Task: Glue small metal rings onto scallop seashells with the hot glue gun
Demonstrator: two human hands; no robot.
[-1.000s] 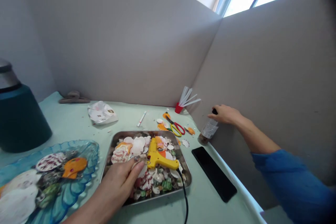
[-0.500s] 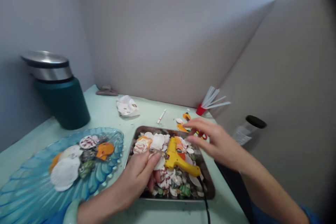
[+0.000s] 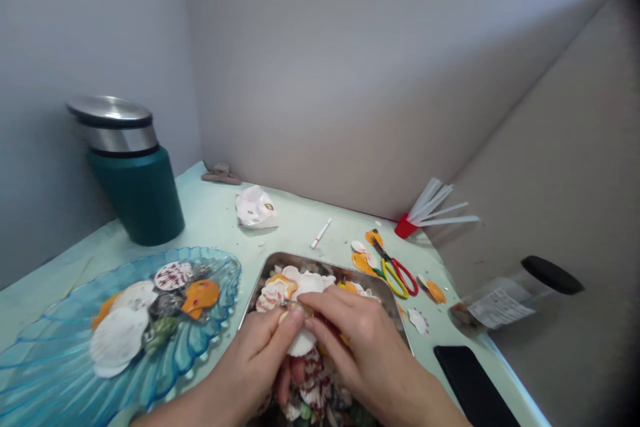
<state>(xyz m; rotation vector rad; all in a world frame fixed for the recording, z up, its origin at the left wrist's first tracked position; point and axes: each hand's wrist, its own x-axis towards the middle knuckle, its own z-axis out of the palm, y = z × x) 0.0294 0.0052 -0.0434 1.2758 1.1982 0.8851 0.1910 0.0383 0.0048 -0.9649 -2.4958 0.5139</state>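
Note:
My left hand pinches a small pale shell-like piece between thumb and fingers, mostly covered by them. Against it, the closed fingertips of my right hand meet the left thumb. Both hands are over a metal tray full of seashells. Among these are a white scallop shell just below the fingertips and a purple-striped shell. A yellow glue gun lies on the shells, largely hidden behind my right hand.
Left stands a blue shell-shaped dish with shells, behind it a green flask. Scissors, a crumpled wrapper and a red cup of glue sticks are behind the tray. A jar and black phone sit right.
My right hand has come from the tray's right side to meet my left hand, its spread fingers now closed. The view has shifted right, bringing the phone into sight.

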